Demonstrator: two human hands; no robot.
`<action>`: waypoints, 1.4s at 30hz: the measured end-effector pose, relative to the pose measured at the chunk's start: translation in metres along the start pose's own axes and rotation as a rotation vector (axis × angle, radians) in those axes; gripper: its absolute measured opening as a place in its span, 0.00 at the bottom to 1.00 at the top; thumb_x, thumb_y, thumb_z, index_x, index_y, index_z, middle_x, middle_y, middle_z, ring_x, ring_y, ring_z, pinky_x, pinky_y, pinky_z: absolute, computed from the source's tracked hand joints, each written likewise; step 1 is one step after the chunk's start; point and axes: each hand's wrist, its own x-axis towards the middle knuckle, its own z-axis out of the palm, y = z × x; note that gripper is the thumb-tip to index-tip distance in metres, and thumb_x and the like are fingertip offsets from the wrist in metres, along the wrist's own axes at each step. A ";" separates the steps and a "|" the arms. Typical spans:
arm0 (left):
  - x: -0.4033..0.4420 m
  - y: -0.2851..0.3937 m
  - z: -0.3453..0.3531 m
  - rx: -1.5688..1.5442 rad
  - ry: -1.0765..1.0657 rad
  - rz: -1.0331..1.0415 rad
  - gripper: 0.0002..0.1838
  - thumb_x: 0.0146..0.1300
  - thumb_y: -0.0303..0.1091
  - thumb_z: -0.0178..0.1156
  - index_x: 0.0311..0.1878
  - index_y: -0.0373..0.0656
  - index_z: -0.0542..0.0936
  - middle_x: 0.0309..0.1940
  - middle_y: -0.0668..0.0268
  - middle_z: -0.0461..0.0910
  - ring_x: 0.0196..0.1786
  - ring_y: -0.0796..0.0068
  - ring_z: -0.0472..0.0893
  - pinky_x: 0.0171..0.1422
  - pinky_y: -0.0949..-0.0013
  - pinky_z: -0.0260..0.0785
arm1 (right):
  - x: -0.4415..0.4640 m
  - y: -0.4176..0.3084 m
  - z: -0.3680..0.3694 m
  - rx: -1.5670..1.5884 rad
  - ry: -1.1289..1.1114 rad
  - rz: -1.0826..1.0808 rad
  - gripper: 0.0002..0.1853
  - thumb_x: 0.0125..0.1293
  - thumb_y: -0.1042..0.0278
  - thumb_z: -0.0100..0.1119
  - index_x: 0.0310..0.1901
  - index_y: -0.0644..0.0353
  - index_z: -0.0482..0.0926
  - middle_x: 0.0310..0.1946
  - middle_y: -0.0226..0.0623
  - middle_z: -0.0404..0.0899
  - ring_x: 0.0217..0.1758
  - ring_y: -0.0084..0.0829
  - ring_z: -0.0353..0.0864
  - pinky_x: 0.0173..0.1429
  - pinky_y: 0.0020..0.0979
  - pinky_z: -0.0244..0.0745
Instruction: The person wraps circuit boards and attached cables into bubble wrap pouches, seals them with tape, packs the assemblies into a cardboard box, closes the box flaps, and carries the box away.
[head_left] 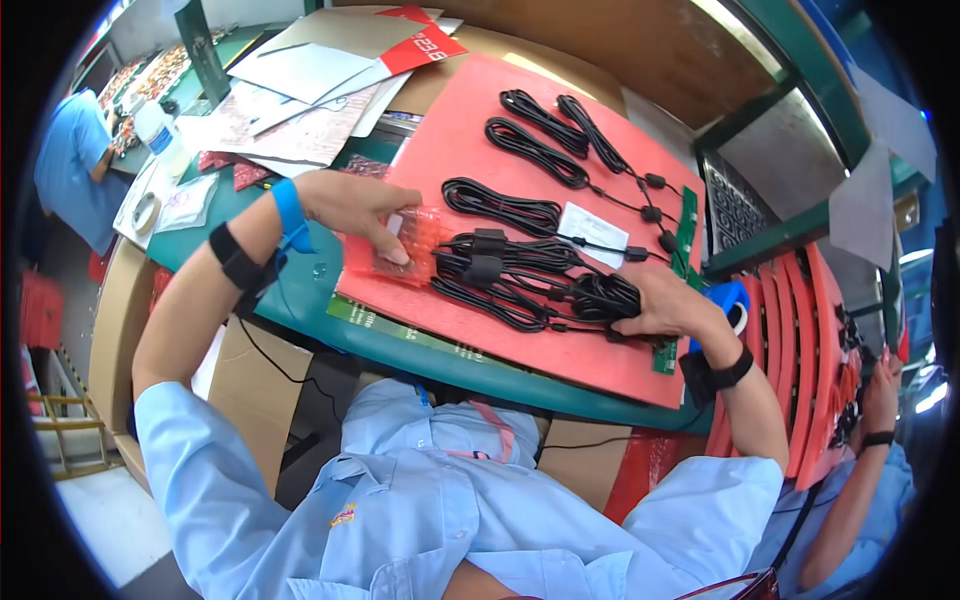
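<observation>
Red bubble wrap (pixel 416 246) sits pinched in your left hand (pixel 362 212); rightward, your right hand (pixel 668 302) clasps black cables (pixel 604 297).

Red bubble wrap (pixel 420 238) partly hides the left hand (pixel 350 207).

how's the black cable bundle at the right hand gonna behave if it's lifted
The black cable bundle will probably droop and flex, since its slender cords curve in long loops. The thicker black pieces along it may make it swing unevenly. Loops outside the right hand could catch or trail.
</observation>
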 end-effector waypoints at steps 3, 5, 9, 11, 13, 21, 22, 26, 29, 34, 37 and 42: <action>0.016 -0.037 0.019 0.194 0.245 0.365 0.35 0.56 0.50 0.70 0.56 0.31 0.69 0.50 0.50 0.76 0.54 0.58 0.76 0.57 0.61 0.68 | -0.010 -0.003 0.008 0.021 0.060 0.035 0.29 0.43 0.64 0.73 0.50 0.61 0.75 0.38 0.49 0.79 0.44 0.50 0.79 0.47 0.41 0.73; 0.015 -0.051 0.030 0.335 0.366 0.561 0.36 0.56 0.50 0.70 0.56 0.30 0.69 0.55 0.49 0.73 0.57 0.56 0.74 0.58 0.59 0.68 | -0.015 -0.006 0.010 -0.008 0.090 0.053 0.29 0.44 0.64 0.74 0.49 0.61 0.74 0.37 0.50 0.78 0.44 0.53 0.77 0.47 0.43 0.72; -0.012 -0.020 0.041 0.167 0.292 0.343 0.32 0.57 0.50 0.68 0.53 0.34 0.70 0.48 0.51 0.73 0.52 0.53 0.74 0.55 0.56 0.68 | -0.023 -0.009 0.020 -0.214 0.288 -0.029 0.29 0.44 0.68 0.72 0.49 0.61 0.72 0.38 0.51 0.75 0.44 0.57 0.74 0.47 0.46 0.69; -0.028 -0.014 0.051 0.314 0.503 0.427 0.28 0.56 0.47 0.68 0.50 0.36 0.70 0.43 0.54 0.73 0.49 0.54 0.74 0.52 0.56 0.68 | -0.027 -0.027 0.015 -0.339 0.406 0.012 0.31 0.42 0.71 0.71 0.52 0.61 0.72 0.40 0.51 0.75 0.47 0.55 0.74 0.49 0.45 0.69; -0.048 0.001 0.063 0.490 0.735 0.445 0.29 0.53 0.45 0.69 0.51 0.38 0.70 0.40 0.57 0.72 0.47 0.57 0.74 0.51 0.58 0.68 | -0.030 -0.040 0.011 -0.453 0.559 0.008 0.34 0.41 0.74 0.70 0.55 0.62 0.71 0.43 0.50 0.74 0.48 0.54 0.74 0.53 0.45 0.69; -0.027 -0.005 0.111 0.512 0.907 0.145 0.41 0.47 0.40 0.72 0.64 0.42 0.65 0.46 0.58 0.72 0.49 0.60 0.74 0.51 0.59 0.70 | -0.015 0.005 0.059 -0.379 0.482 -0.046 0.39 0.41 0.79 0.68 0.61 0.63 0.68 0.50 0.51 0.71 0.56 0.55 0.70 0.62 0.46 0.64; -0.028 -0.006 0.115 0.507 0.906 0.149 0.41 0.47 0.40 0.72 0.64 0.42 0.65 0.46 0.58 0.72 0.49 0.60 0.74 0.51 0.59 0.70 | -0.017 0.001 0.059 -0.381 0.478 -0.042 0.39 0.41 0.79 0.68 0.61 0.63 0.68 0.50 0.51 0.71 0.56 0.55 0.70 0.62 0.46 0.64; -0.030 -0.007 0.110 0.353 0.857 0.216 0.44 0.46 0.36 0.73 0.68 0.45 0.63 0.49 0.57 0.70 0.50 0.57 0.75 0.49 0.57 0.73 | -0.016 -0.026 0.046 -0.395 0.440 0.051 0.46 0.42 0.70 0.74 0.67 0.61 0.63 0.53 0.51 0.69 0.60 0.55 0.67 0.66 0.48 0.60; -0.030 -0.009 0.108 0.319 0.829 0.232 0.50 0.44 0.34 0.74 0.72 0.50 0.59 0.50 0.56 0.69 0.48 0.54 0.76 0.49 0.57 0.74 | -0.018 -0.062 0.012 -0.211 0.162 0.026 0.56 0.43 0.52 0.77 0.72 0.61 0.56 0.61 0.53 0.65 0.65 0.53 0.65 0.70 0.45 0.58; -0.027 -0.012 0.103 0.252 0.864 0.243 0.60 0.41 0.32 0.75 0.76 0.45 0.47 0.50 0.51 0.72 0.48 0.47 0.77 0.50 0.57 0.73 | 0.054 -0.135 0.001 -0.124 0.385 -0.240 0.58 0.43 0.47 0.76 0.70 0.68 0.53 0.64 0.57 0.62 0.69 0.54 0.62 0.71 0.44 0.59; -0.023 -0.011 0.104 0.155 0.931 0.304 0.64 0.39 0.31 0.76 0.76 0.41 0.43 0.49 0.46 0.73 0.46 0.44 0.78 0.48 0.55 0.74 | 0.112 -0.170 0.033 -0.205 0.563 -0.490 0.59 0.42 0.48 0.77 0.69 0.73 0.52 0.59 0.60 0.65 0.63 0.55 0.67 0.66 0.43 0.65; -0.017 -0.029 0.103 -0.054 0.849 0.215 0.72 0.33 0.28 0.78 0.75 0.38 0.34 0.46 0.40 0.76 0.48 0.40 0.78 0.49 0.54 0.74 | 0.153 -0.202 0.062 -0.281 0.502 -0.308 0.53 0.40 0.46 0.77 0.60 0.76 0.61 0.45 0.51 0.70 0.48 0.48 0.72 0.52 0.42 0.71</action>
